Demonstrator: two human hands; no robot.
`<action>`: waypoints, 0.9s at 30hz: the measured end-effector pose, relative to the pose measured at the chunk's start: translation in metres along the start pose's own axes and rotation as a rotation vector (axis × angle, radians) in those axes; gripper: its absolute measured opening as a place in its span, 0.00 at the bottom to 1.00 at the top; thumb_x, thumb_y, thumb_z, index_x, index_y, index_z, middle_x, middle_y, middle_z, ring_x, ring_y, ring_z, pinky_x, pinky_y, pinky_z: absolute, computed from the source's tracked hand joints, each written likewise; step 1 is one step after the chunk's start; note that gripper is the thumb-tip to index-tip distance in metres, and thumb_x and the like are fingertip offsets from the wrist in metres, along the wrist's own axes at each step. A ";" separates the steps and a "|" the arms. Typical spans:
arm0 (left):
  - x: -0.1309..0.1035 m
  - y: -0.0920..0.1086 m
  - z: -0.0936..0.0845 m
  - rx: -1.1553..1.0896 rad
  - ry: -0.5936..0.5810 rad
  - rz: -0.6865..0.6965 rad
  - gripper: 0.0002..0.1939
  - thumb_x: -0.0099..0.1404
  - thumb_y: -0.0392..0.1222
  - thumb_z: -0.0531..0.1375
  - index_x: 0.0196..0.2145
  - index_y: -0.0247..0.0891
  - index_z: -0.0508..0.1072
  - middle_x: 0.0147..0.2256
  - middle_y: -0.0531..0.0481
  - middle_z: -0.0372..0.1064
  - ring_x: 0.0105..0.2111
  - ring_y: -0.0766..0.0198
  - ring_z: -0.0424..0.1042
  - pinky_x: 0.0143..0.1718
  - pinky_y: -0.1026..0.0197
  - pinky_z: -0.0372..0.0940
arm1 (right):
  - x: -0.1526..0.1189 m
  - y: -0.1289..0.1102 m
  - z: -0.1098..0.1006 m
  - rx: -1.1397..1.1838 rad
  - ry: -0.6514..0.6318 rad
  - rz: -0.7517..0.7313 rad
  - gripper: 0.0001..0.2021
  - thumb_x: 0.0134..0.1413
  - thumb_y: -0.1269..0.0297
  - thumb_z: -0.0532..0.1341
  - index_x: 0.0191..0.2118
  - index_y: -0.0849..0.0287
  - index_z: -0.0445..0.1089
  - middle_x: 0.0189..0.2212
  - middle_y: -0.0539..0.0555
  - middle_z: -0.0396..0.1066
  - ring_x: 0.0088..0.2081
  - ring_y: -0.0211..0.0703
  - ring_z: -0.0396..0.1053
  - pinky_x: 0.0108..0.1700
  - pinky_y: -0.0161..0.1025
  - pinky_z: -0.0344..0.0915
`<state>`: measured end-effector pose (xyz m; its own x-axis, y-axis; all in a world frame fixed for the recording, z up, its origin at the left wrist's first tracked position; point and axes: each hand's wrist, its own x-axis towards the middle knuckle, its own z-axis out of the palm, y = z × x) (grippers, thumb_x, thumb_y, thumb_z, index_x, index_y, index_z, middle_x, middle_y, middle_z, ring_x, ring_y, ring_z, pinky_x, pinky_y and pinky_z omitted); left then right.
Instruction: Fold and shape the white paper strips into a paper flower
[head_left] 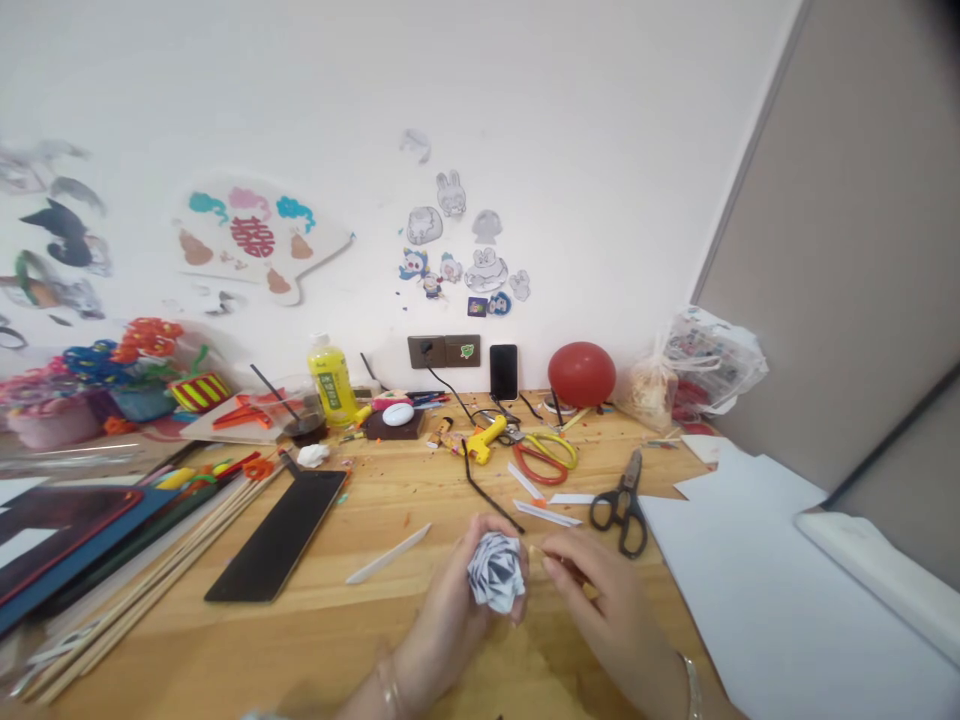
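My left hand (459,590) wraps round a folded paper ball (496,572) with white faces and dark patches, held a little above the table. Close by on its right, my right hand (589,580) has thumb and forefinger pinched together. A small pale tip shows at those fingers, too small to name. Beyond the hands lie narrow white paper strips (547,514) and a thin black stem (484,490). Black-handled scissors (624,508) rest past my right hand. Another white paper strip (390,554) is left of the ball.
A dark phone-like slab (277,535) and long wooden sticks (172,560) lie to the left. Toward the wall stand a yellow bottle (332,382), a yellow glue gun (487,438), red-handled scissors (540,464) and a red balloon (582,374). White paper sheets (780,590) cover the right side.
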<state>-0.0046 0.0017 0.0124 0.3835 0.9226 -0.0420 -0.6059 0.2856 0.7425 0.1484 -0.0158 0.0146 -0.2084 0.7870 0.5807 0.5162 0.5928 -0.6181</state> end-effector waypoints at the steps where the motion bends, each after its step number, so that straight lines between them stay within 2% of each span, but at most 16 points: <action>1: 0.001 0.000 0.000 -0.021 -0.002 -0.005 0.16 0.63 0.51 0.51 0.31 0.37 0.69 0.22 0.52 0.67 0.17 0.68 0.64 0.18 0.66 0.58 | 0.001 0.001 0.000 -0.004 -0.005 0.018 0.09 0.59 0.66 0.51 0.35 0.56 0.69 0.29 0.51 0.72 0.32 0.40 0.69 0.35 0.33 0.64; 6: 0.007 0.003 -0.008 -0.117 0.056 -0.001 0.10 0.63 0.43 0.52 0.32 0.35 0.69 0.24 0.51 0.70 0.19 0.67 0.68 0.20 0.66 0.61 | 0.009 0.015 0.001 -0.037 -0.021 0.172 0.10 0.56 0.66 0.53 0.38 0.57 0.71 0.35 0.55 0.73 0.38 0.45 0.70 0.40 0.39 0.65; 9: 0.016 0.009 -0.017 -0.244 0.098 -0.008 0.11 0.63 0.42 0.51 0.33 0.35 0.70 0.28 0.47 0.74 0.25 0.60 0.73 0.22 0.63 0.63 | 0.014 0.030 0.005 -0.038 -0.064 0.189 0.12 0.54 0.71 0.53 0.38 0.56 0.73 0.35 0.55 0.73 0.40 0.47 0.69 0.44 0.43 0.64; 12: 0.024 0.015 -0.025 -0.301 0.107 0.038 0.10 0.62 0.36 0.51 0.32 0.32 0.72 0.32 0.44 0.75 0.32 0.58 0.74 0.33 0.60 0.67 | 0.015 0.041 0.011 -0.064 -0.076 0.144 0.18 0.48 0.78 0.53 0.40 0.54 0.74 0.37 0.55 0.72 0.43 0.48 0.67 0.47 0.45 0.62; 14: 0.028 0.015 -0.028 -0.319 0.102 0.073 0.10 0.62 0.34 0.52 0.32 0.32 0.73 0.35 0.43 0.75 0.39 0.58 0.73 0.44 0.57 0.65 | 0.015 0.045 0.016 -0.061 -0.038 0.150 0.19 0.45 0.79 0.54 0.39 0.53 0.74 0.38 0.56 0.71 0.45 0.49 0.66 0.48 0.46 0.61; 17: 0.028 0.011 -0.031 -0.291 0.104 0.145 0.10 0.63 0.37 0.53 0.34 0.33 0.74 0.37 0.43 0.75 0.43 0.58 0.71 0.49 0.56 0.61 | 0.019 0.045 0.027 0.082 0.008 0.207 0.12 0.45 0.73 0.58 0.35 0.55 0.75 0.37 0.56 0.72 0.44 0.50 0.67 0.49 0.48 0.61; 19: 0.027 0.006 -0.031 -0.216 0.088 0.213 0.09 0.63 0.40 0.55 0.37 0.34 0.74 0.40 0.44 0.74 0.43 0.59 0.70 0.50 0.56 0.60 | 0.023 0.041 0.037 0.314 0.054 0.293 0.09 0.41 0.69 0.63 0.33 0.58 0.75 0.35 0.55 0.73 0.41 0.51 0.68 0.48 0.48 0.62; 21: 0.025 0.001 -0.029 -0.134 0.095 0.268 0.10 0.60 0.40 0.59 0.38 0.36 0.74 0.42 0.44 0.73 0.44 0.59 0.69 0.51 0.55 0.58 | 0.029 0.036 0.048 0.381 0.075 0.312 0.13 0.40 0.66 0.64 0.37 0.59 0.74 0.36 0.56 0.73 0.38 0.50 0.70 0.44 0.47 0.65; 24: 0.024 -0.003 -0.025 -0.011 0.121 0.295 0.14 0.55 0.40 0.63 0.41 0.37 0.72 0.44 0.43 0.72 0.46 0.56 0.68 0.52 0.55 0.57 | 0.036 0.033 0.059 0.459 0.095 0.332 0.14 0.43 0.61 0.63 0.39 0.59 0.73 0.38 0.57 0.74 0.39 0.50 0.71 0.44 0.46 0.66; 27: 0.028 -0.004 -0.023 0.083 0.184 0.351 0.22 0.44 0.34 0.69 0.39 0.38 0.70 0.43 0.44 0.72 0.46 0.55 0.68 0.50 0.56 0.58 | 0.039 0.035 0.061 0.527 0.108 0.350 0.17 0.45 0.55 0.63 0.39 0.61 0.73 0.37 0.59 0.74 0.40 0.53 0.71 0.44 0.48 0.66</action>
<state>-0.0077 0.0328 -0.0072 0.0279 0.9935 0.1104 -0.6163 -0.0699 0.7844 0.1077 0.0460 -0.0171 -0.0025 0.9437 0.3309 0.0552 0.3305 -0.9422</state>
